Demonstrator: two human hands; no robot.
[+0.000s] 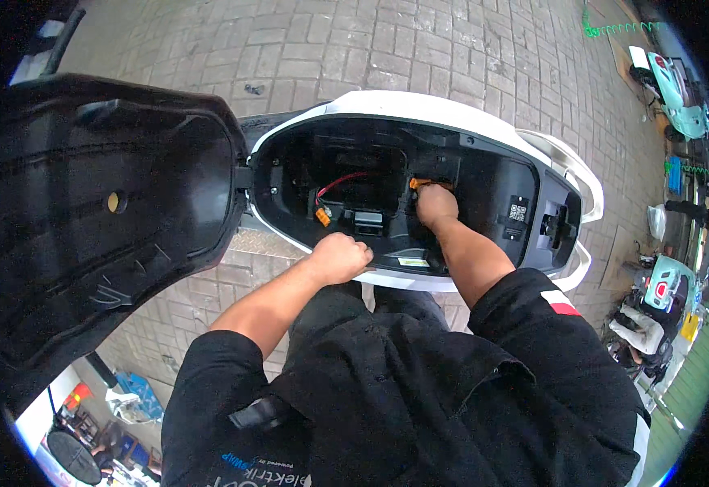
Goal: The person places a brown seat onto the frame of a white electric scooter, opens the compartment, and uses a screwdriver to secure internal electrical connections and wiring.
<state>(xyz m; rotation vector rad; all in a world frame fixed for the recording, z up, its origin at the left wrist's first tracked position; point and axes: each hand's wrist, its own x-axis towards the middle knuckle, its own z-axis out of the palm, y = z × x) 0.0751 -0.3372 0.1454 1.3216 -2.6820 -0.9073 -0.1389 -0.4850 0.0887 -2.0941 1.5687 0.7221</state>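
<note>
Black shirt cloth (pixel 387 365) on the person's chest is nearest, just this side of the black tub (pixel 484 183). The right hand (pixel 437 205) reaches down into the middle of the tub. Its fingers are bent and sit at an orange plug (pixel 419 183), but the back of the hand hides the tips, so one cannot tell if they grip it. The left hand (pixel 342 258) is at the tub's near rim with its fingers curled in; whether they hold anything cannot be told.

Another orange plug (pixel 323 217) lies in the left part of the tub, by a bent red wire (pixel 340 178) and a small grey block (pixel 367 221).

Some things could go wrong. A hard tug on the wire, and not on its plug, could pull it loose. Something heavy put in the tub could squash the wire or plug. The big open seat (pixel 168 178), joined at the tub's left end, could swing down on the arms if bumped.

White panels (pixel 419 105) go around the tub. Under it is a floor (pixel 306 49) of grey bricks. Far to the tub's right are a mint-green scooter (pixel 683 101), another green scooter (pixel 664 284) and a curly green hose (pixel 626 28).
</note>
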